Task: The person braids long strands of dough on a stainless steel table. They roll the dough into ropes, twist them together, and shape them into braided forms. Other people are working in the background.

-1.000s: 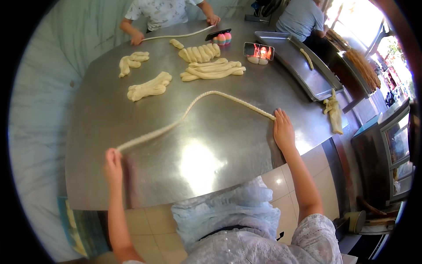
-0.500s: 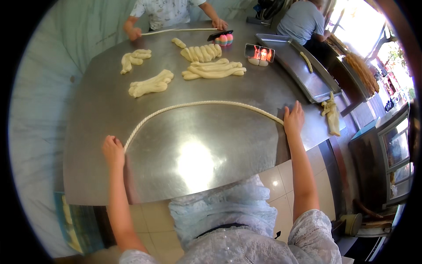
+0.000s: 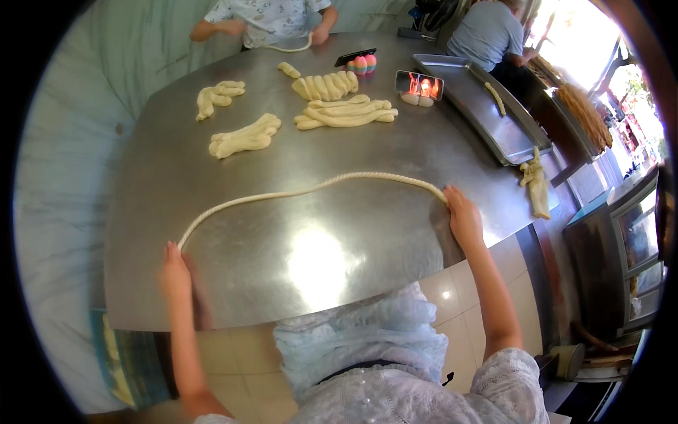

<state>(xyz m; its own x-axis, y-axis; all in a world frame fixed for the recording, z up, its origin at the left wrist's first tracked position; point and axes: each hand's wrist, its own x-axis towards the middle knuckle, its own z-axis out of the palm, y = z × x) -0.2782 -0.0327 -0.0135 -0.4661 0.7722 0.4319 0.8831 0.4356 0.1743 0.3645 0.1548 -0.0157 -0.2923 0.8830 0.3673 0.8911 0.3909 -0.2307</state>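
Note:
A long, thin rope of pale dough (image 3: 360, 174) with twisted ridges lies across the steel table in a wavy curve, higher on the right and dipping towards me left of the middle. My left hand (image 3: 174, 274), slightly blurred, has its fingers closed on the left end near the table's left side. At the other end my right hand (image 3: 463, 215) rests on the tabletop, fingers together over the dough. Both palms face down, so the very tips of the rope are hidden.
Beyond the rope lie dough strips (image 3: 346, 113), a row of dough pieces (image 3: 325, 86) and more dough (image 3: 244, 136). A propped phone (image 3: 419, 85) and a metal tray (image 3: 508, 152) stand right of them. Opposite, a co-worker's hands (image 3: 321, 34) handle another dough rope (image 3: 291, 49).
Both my hands have drawn nearer to me, the right also slightly leftward. The rope's smooth arch has become wavy. The co-worker's stretched rope is now bent, one hand lifted.

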